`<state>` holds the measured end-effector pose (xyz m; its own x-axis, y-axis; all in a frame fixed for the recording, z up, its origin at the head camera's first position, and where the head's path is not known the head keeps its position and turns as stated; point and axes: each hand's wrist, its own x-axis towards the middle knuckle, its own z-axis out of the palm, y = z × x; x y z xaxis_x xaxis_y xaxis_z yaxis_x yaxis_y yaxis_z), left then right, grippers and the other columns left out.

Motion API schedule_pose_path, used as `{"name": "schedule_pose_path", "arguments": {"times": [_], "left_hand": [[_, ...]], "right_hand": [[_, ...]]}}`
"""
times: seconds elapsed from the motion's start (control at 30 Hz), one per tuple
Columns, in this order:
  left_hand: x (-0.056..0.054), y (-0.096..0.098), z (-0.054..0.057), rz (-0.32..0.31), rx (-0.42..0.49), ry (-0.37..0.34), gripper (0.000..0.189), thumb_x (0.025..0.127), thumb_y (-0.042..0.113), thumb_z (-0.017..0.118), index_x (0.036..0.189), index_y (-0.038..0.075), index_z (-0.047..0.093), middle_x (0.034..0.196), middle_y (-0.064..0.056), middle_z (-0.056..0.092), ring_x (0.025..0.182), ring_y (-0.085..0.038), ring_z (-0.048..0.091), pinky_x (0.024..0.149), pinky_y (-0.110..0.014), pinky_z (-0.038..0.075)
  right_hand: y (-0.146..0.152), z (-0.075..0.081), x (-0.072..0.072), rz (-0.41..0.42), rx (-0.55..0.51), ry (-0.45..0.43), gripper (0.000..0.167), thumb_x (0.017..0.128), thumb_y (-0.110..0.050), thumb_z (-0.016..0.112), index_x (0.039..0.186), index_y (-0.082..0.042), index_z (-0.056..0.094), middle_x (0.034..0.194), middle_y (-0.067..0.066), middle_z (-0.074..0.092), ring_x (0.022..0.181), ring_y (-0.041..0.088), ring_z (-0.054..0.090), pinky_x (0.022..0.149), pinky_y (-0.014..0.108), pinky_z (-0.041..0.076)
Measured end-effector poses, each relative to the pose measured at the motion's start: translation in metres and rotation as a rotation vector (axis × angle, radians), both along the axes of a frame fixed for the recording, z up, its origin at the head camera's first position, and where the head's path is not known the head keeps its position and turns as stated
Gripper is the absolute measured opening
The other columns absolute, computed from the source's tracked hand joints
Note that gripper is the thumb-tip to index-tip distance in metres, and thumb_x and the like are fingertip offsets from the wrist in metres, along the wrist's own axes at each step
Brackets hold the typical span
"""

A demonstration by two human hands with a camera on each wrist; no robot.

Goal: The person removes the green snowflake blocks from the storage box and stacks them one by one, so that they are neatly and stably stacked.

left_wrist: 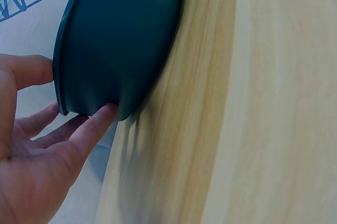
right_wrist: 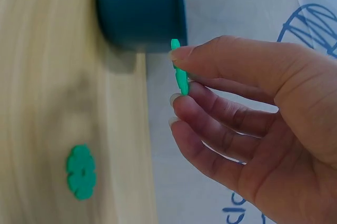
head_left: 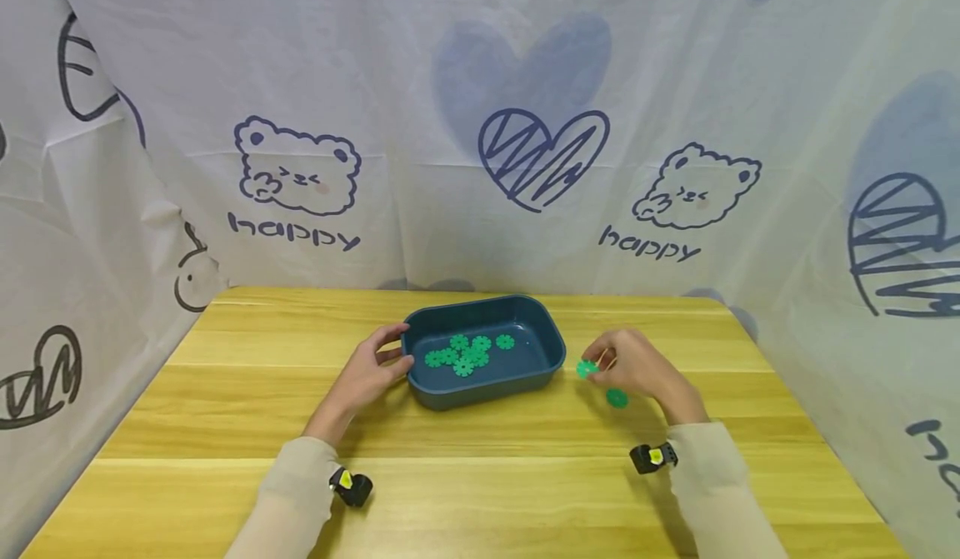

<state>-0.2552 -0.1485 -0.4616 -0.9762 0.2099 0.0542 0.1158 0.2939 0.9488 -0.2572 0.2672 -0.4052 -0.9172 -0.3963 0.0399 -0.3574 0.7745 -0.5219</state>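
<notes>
A dark blue-green plastic basin (head_left: 480, 391) sits at the middle of the table, holding several green flower-shaped discs (head_left: 463, 357) with notched edges. At its left end, my left hand (head_left: 371, 369) rests its fingertips against the outer wall and rim; in the left wrist view the fingers are spread and slightly bent. To the right of the basin, my right hand (head_left: 630, 363) pinches a green disc (right_wrist: 180, 69) between thumb and fingertips, edge-on in the right wrist view and raised above the tabletop. Another green disc (head_left: 617, 398) lies on the table below that hand.
The wooden tabletop (head_left: 487, 492) spreads around the basin. Behind it hangs a white cloth (head_left: 420, 209) with bear and heart drawings, which also covers both sides. Each wrist wears a small black camera on a strap.
</notes>
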Motion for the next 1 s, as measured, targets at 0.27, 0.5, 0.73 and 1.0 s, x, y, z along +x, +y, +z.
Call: {"name": "schedule_pose_path", "arguments": {"times": [0.27,0.5,0.73,1.0], "left_hand": [[0.001,0.0,0.0,0.003,-0.006,-0.002,0.058,0.101,0.007,0.062,0.154,0.0,0.04,0.159,-0.03,0.039,0.139,-0.051,0.05,0.114,-0.053,0.049],[0.001,0.0,0.0,-0.002,0.002,0.004,0.058,0.1,0.006,0.062,0.154,-0.002,0.04,0.158,-0.031,0.039,0.139,-0.052,0.05,0.113,-0.053,0.05],[0.0,0.0,0.001,-0.002,0.001,0.0,0.058,0.101,0.008,0.062,0.154,-0.001,0.04,0.159,-0.03,0.039,0.14,-0.051,0.05,0.114,-0.053,0.049],[0.0,-0.001,0.001,0.004,0.006,-0.007,0.058,0.1,0.007,0.063,0.154,0.0,0.041,0.159,-0.029,0.039,0.139,-0.051,0.05,0.114,-0.053,0.049]], "right_hand": [[0.016,-0.014,0.003,-0.039,-0.006,-0.042,0.021,0.081,-0.005,0.083,0.101,0.001,0.078,0.094,0.012,0.077,0.079,0.016,0.07,0.069,0.028,0.06],[0.026,-0.02,0.007,-0.07,0.025,-0.05,0.02,0.082,-0.011,0.085,0.1,-0.002,0.079,0.094,0.009,0.076,0.081,0.015,0.067,0.071,0.029,0.058],[0.035,-0.026,0.007,-0.079,0.06,-0.045,0.02,0.082,-0.012,0.086,0.098,-0.003,0.079,0.091,0.008,0.075,0.079,0.014,0.064,0.07,0.028,0.055],[0.044,-0.034,0.009,-0.098,0.048,-0.074,0.014,0.085,-0.007,0.082,0.097,-0.002,0.078,0.092,0.006,0.075,0.081,0.014,0.063,0.071,0.027,0.055]]}}
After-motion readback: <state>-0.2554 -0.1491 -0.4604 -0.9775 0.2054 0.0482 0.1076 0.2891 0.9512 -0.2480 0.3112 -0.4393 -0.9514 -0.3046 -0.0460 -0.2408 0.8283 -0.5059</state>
